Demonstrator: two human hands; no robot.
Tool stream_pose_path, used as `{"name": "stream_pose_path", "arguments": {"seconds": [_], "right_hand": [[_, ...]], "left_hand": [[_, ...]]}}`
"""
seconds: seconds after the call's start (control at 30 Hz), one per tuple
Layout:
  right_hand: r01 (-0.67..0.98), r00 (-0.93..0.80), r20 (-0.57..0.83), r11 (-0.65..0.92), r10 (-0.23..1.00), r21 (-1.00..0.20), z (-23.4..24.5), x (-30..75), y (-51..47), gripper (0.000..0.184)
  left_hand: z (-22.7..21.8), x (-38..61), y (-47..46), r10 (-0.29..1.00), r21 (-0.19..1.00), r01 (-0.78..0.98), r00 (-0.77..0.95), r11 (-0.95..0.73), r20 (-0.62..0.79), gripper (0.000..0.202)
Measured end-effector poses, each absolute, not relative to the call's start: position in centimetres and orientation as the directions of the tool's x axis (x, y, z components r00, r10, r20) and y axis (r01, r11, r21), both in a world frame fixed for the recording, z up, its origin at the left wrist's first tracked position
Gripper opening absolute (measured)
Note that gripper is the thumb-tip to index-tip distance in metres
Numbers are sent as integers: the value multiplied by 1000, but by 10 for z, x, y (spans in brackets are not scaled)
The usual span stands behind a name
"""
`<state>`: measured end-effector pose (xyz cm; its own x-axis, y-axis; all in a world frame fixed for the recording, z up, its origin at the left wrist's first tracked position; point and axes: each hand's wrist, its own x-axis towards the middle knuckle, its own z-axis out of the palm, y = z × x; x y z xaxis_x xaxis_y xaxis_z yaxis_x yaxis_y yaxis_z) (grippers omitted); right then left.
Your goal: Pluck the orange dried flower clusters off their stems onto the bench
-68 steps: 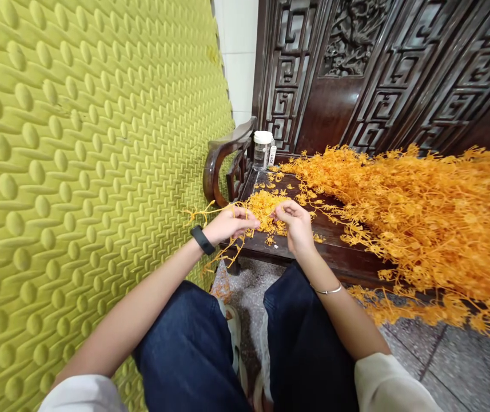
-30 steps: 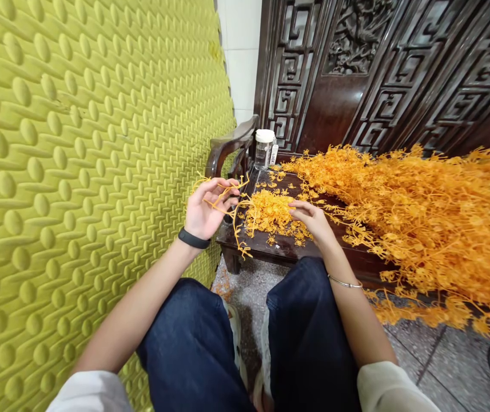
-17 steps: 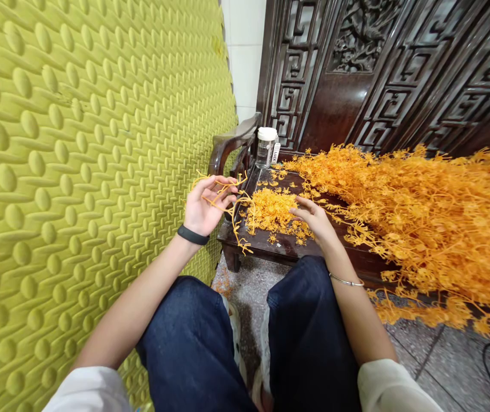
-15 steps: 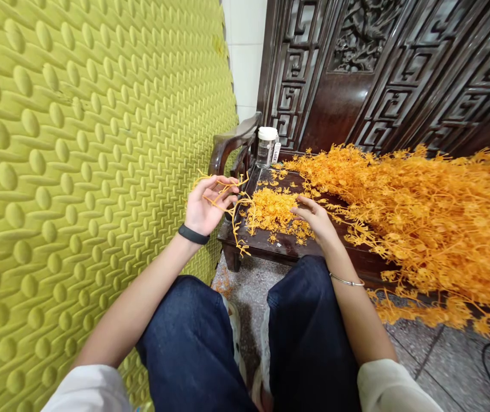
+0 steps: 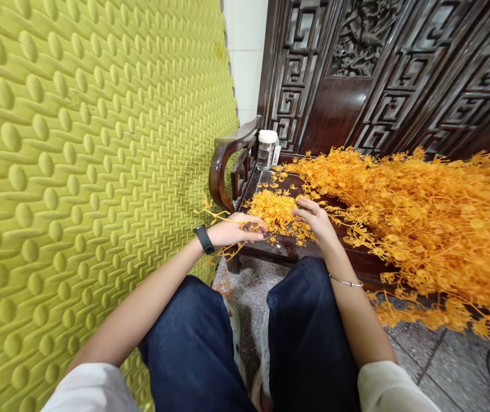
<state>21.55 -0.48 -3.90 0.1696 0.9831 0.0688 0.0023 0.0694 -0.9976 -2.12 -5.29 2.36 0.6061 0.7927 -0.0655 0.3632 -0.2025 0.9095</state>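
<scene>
My left hand (image 5: 235, 230) is closed on a thin orange plastic sprig (image 5: 216, 216), whose stems stick out to the left and below the hand, at the near left corner of the dark wooden bench (image 5: 285, 247). My right hand (image 5: 315, 220) rests with its fingers pinched at the edge of a small heap of loose orange plastic flowers (image 5: 275, 208) on the bench seat. The two hands are a short way apart, the heap between them. A black band is on my left wrist and a thin bangle on my right.
A large pile of orange plastic branches (image 5: 416, 212) covers the bench to the right and hangs over its front edge. A clear jar with a white lid (image 5: 267, 149) stands at the back left corner by the armrest (image 5: 227, 160). A green padded wall (image 5: 90, 171) is at my left.
My left hand, raised with its palm open-upward half a second ago, has dropped to the bench edge and turned palm down with the sprig. My right hand stayed at the heap.
</scene>
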Motion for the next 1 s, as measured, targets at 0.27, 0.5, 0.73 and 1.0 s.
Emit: {"name": "stream_pose_path", "arguments": {"seconds": [0.27, 0.5, 0.73, 1.0], "right_hand": [[-34, 174, 15, 21, 985, -999, -44, 216, 0, 41], [-23, 231, 8, 14, 973, -1000, -46, 217, 1, 34], [-17, 265, -16, -12, 964, -1000, -47, 216, -1, 33], [20, 224, -51, -57, 973, -998, -53, 215, -8, 36]], "left_hand": [[46, -13, -52, 765, 760, 506, 644, -408, -18, 23], [39, -19, -111, 920, 658, 702, -10, -272, 391, 46], [-124, -71, -195, 925, 814, 457, -286, 360, -249, 57], [-162, -97, -300, 789, 455, 669, -348, 588, -507, 40]]}}
